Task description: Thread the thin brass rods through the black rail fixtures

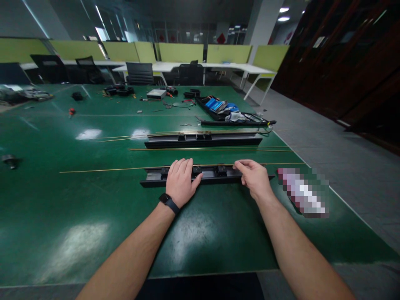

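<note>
A long black channel-shaped rail lies crosswise on the green table in front of me, with small black blocks set inside it. My left hand, a dark watch on its wrist, rests over the rail's left part with fingers stretched out. A thin brass-coloured rod runs along the rail's far side and sticks out past both ends. At the right part of the rail, my right hand has thumb and forefinger pinched on the rod. The left palm hides part of the rail.
Behind it lies a second black rail, with more thin rods around it. Farther back are an open black tool bag and a silver box. A blurred-out pink and white item lies right, near the table edge.
</note>
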Available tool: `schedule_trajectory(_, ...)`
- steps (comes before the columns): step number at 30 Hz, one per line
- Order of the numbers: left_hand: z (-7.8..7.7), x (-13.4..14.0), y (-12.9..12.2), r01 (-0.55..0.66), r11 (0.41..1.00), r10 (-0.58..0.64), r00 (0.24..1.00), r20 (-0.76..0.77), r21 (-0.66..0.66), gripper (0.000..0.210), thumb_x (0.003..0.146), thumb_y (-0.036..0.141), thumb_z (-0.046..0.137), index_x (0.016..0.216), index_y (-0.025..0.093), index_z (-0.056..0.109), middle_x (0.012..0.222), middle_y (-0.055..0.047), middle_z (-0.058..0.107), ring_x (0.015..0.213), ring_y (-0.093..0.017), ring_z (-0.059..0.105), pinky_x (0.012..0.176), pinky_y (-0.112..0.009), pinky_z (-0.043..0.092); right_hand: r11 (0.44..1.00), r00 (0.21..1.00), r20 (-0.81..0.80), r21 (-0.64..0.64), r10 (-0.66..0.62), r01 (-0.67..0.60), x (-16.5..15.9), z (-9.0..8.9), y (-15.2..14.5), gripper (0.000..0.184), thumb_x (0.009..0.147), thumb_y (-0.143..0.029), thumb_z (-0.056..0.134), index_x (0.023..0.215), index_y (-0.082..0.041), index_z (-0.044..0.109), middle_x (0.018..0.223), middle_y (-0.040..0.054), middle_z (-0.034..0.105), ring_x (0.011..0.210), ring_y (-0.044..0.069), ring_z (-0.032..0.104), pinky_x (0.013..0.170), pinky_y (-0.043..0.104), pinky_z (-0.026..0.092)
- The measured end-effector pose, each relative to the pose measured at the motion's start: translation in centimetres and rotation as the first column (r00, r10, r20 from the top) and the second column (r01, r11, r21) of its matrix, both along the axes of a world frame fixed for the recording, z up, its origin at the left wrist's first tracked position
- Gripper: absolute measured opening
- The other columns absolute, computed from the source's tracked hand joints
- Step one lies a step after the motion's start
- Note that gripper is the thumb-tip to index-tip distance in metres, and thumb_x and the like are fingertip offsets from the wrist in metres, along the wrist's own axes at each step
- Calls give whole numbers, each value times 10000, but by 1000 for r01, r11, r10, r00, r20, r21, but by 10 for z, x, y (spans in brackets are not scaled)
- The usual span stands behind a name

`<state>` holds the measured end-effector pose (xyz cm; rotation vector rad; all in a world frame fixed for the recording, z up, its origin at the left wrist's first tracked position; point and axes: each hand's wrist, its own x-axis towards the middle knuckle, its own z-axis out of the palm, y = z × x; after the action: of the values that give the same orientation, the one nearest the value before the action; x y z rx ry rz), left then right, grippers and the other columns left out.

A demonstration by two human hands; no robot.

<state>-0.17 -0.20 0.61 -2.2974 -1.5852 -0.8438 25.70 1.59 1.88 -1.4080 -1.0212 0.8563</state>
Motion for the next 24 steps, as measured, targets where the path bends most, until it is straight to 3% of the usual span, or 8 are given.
schedule_trajectory(13, 1, 0, -1, 4, 1000, -4, 1000, -2, 5, 555, 1004, 487, 509, 1393, 94, 563, 1349, -175, 650, 1326, -319, 556, 1214, -486, 333, 998, 998, -31, -31, -61, 60, -1, 3, 2, 422, 660, -490, 834, 849, -132, 713, 838, 112, 777, 325, 40, 401, 299, 220, 222)
schedule_trajectory(21, 0, 0, 0, 2, 1000, -2, 1000, 11, 3, 549, 999, 483, 514, 1392, 102, 566, 1347, -176, 650, 1327, -322, 555, 1215, -492, 329, 1000, 1000, -17, 5, -3, 3, -3, 3, -3, 438, 719, -492, 817, 955, -138, 713, 863, 100, 779, 334, 47, 430, 299, 210, 254)
schedule_trajectory(24, 1, 1, 0, 1, 1000, -1, 1000, 6, 3, 551, 1001, 483, 514, 1389, 95, 566, 1344, -174, 651, 1325, -322, 555, 1214, -485, 327, 1000, 1000, -3, 2, 2, -2, -3, 1, -2, 397, 728, -478, 815, 907, -136, 719, 857, 102, 778, 329, 43, 425, 300, 211, 263)
